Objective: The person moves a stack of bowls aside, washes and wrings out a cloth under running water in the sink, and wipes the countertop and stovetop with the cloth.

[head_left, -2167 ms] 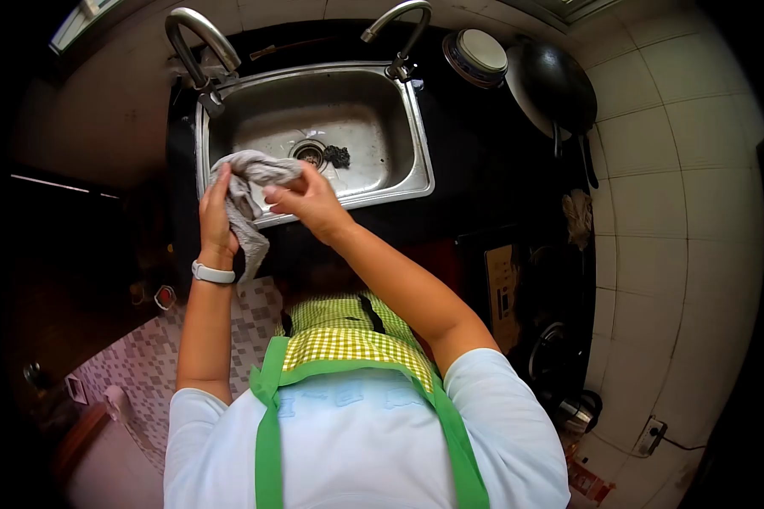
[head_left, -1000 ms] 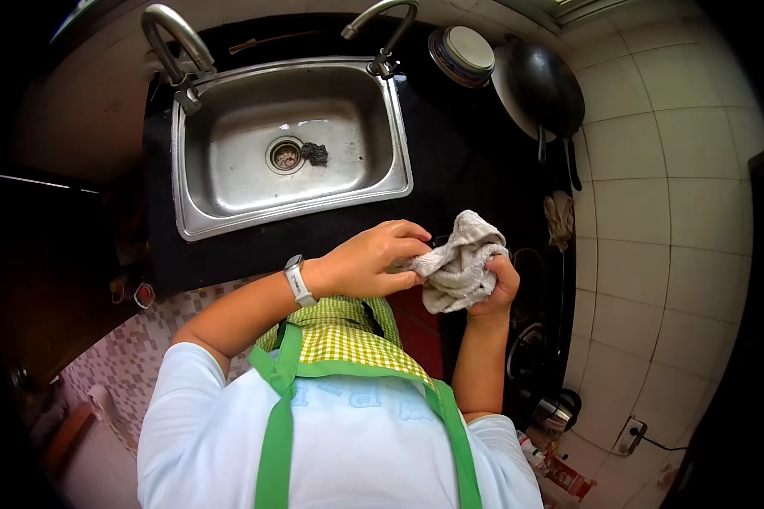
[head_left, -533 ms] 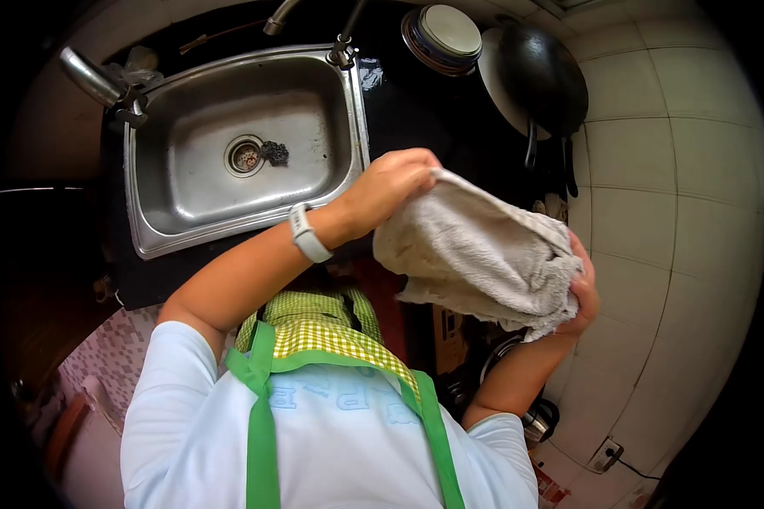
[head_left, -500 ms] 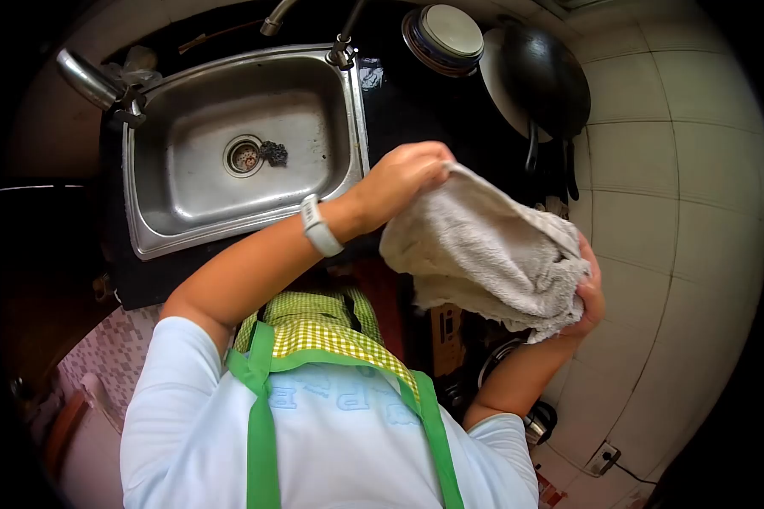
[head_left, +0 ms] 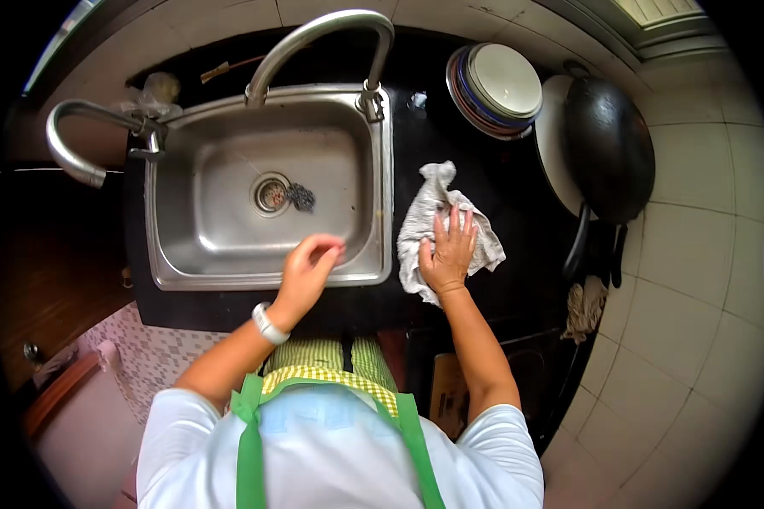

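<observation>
A grey-white cloth (head_left: 416, 229) lies spread and wrinkled on the black counter (head_left: 501, 297), to the right of the steel sink. My right hand (head_left: 450, 253) presses flat on it with the fingers stretched out. Over the front rim of the sink (head_left: 204, 282) hovers my left hand (head_left: 307, 270), its fingers curled loosely, apart from the thumb and with nothing between them. A dark scrubber (head_left: 300, 198) rests beside the drain (head_left: 272, 195) in the sink.
Stacked bowls (head_left: 502, 81) stand on the counter at the back right, near a black wok (head_left: 609, 148) leaning by the tiled wall. Two curved taps (head_left: 323, 27) rise at the sink's back and left. A rag (head_left: 584, 310) hangs at the counter's right edge.
The cloth, held up between both my hands before, now lies on the counter under my right hand. My left hand has let go of it and moved left to the sink's front rim.
</observation>
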Tool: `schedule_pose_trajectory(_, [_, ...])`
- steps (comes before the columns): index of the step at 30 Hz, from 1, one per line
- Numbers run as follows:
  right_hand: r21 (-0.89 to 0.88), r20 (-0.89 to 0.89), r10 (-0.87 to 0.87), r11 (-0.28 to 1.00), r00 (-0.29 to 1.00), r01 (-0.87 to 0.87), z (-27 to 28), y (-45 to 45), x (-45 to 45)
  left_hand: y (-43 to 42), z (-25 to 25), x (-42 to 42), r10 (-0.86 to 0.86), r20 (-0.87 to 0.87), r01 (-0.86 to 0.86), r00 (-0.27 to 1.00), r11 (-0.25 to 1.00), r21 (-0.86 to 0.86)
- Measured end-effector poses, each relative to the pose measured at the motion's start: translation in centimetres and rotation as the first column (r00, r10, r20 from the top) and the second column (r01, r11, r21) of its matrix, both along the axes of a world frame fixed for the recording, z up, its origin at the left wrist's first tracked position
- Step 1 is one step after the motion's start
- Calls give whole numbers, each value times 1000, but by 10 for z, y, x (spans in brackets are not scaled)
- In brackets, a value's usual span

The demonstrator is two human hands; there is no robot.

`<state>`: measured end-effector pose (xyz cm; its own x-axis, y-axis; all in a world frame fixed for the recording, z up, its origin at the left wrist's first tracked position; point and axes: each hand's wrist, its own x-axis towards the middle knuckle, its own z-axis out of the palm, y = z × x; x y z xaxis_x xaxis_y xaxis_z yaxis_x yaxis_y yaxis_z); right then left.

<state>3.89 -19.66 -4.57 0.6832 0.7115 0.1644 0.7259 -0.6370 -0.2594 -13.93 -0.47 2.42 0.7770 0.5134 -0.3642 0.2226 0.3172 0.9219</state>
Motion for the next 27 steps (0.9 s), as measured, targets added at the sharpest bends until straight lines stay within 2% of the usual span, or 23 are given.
schedule_pose_trajectory(2, [-69,-36,-78,995,996,75,18,40,6,10,-4,-26,104,-67,-110,992,989,-95])
schedule_pose_trajectory(5, [7,-23,-144,990,989,144,4,92,38,23,0,-43,173,-226,-187,959,981,-45])
schedule_pose_trajectory(8, [114,-21,-169,979,985,171,-9,149,78,34,7,-39,205,-250,-218,946,976,-27])
schedule_pose_trajectory(12, [256,70,-130,961,989,108,-18,200,127,43,18,-26,270,-205,-279,941,960,-12])
schedule_pose_trajectory(15, [381,143,-165,919,976,100,-30,238,164,48,21,-25,276,-187,-278,943,961,16])
schedule_pose_trajectory(17, [384,134,-170,917,976,107,-25,253,178,49,21,-25,286,-177,-286,942,958,29])
schedule_pose_trajectory(20, [387,114,-177,914,978,121,-26,251,175,48,29,-13,263,-182,-257,947,965,58])
schedule_pose_trajectory(22, [388,93,-100,920,991,57,-24,231,164,47,31,1,228,-169,-220,959,973,64])
schedule_pose_trajectory(23, [364,28,-49,931,998,36,-23,212,153,45,33,9,192,-144,-184,971,981,69])
schedule_pose_trajectory(27, [281,26,-24,959,999,16,-6,108,86,32,33,47,38,-59,-36,998,998,44])
